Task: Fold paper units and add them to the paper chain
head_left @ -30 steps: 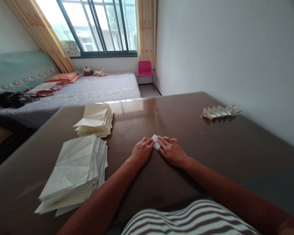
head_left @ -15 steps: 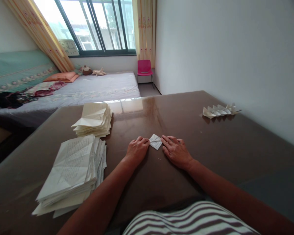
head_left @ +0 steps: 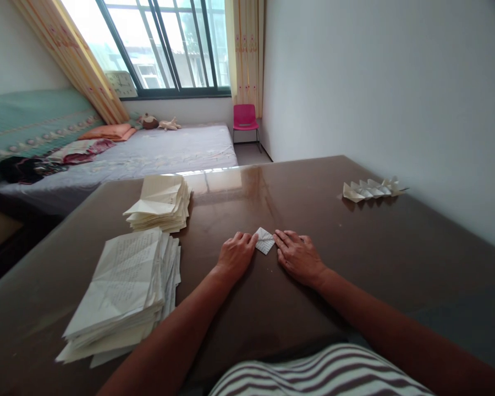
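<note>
A small folded piece of white printed paper (head_left: 265,241) lies on the dark brown table (head_left: 355,258). My left hand (head_left: 235,255) rests palm down at its left edge, fingertips touching it. At the paper's right edge lies my right hand (head_left: 297,256), its fingers flat and stretched out, the tips against the paper. Neither hand is wrapped round anything.
A stack of printed sheets (head_left: 124,291) sits near left, a pile of folded cream papers (head_left: 160,203) behind it. A row of folded paper pieces (head_left: 371,189) lies far right by the wall. A bed (head_left: 148,148) and a pink chair (head_left: 246,119) stand beyond.
Both hands covered most of the paper a second ago; they have since slid apart to its two sides, leaving the folded diamond shape exposed.
</note>
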A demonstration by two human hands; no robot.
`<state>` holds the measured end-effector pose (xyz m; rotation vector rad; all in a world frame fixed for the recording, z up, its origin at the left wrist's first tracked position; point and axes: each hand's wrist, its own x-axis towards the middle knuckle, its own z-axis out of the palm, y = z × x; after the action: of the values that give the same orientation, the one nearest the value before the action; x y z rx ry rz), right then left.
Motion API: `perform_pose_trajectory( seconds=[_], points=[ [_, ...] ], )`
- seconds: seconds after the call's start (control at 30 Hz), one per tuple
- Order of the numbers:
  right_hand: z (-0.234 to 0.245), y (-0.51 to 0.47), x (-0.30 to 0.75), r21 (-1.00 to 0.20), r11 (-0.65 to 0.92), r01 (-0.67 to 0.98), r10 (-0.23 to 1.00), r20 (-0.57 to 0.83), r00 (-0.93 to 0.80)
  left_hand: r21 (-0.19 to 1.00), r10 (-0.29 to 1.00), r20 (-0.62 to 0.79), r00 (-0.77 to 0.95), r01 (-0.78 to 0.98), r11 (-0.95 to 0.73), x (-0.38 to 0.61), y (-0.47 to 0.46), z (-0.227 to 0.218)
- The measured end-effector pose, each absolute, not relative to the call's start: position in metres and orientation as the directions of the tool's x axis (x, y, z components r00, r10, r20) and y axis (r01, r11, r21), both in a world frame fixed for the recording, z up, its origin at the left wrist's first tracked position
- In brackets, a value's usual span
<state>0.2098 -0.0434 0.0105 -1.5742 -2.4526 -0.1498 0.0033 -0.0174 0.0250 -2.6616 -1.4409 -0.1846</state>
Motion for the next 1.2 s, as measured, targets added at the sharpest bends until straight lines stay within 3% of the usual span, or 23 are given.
perform_pose_trajectory(
  seconds=[0.27,0.43,0.63,0.83,1.07,1.2],
  points=[
    [0.02,-0.038,0.211,-0.041,0.413,0.91,0.901,0.165,-0.401,-0.115,0.826,0.122,0.551,0.834,-0.54,0.018,-0.02,0.029],
    [0.036,-0.005,0.213,-0.208,0.345,0.915,0.939,0.058,-0.34,-0.095,0.847,0.122,0.517,0.856,-0.509,0.02,-0.019,0.027],
    [0.019,0.013,0.201,-0.324,0.308,0.894,0.951,0.131,-0.28,0.046,0.851,0.168,0.498,0.858,-0.511,0.004,-0.023,0.027],
    [0.006,0.014,0.211,-0.481,0.452,0.751,0.891,0.222,-0.395,0.248,0.875,0.27,0.402,0.849,-0.467,0.004,-0.014,0.025],
    [0.007,0.02,0.213,-0.627,0.616,0.477,0.774,0.371,-0.513,0.365,0.859,0.208,0.468,0.778,-0.512,0.003,-0.005,0.016],
    [0.006,0.019,0.205,-0.738,0.597,0.316,0.765,0.405,-0.501,0.491,0.902,0.131,0.411,0.764,-0.419,-0.003,-0.001,0.02]
  ],
)
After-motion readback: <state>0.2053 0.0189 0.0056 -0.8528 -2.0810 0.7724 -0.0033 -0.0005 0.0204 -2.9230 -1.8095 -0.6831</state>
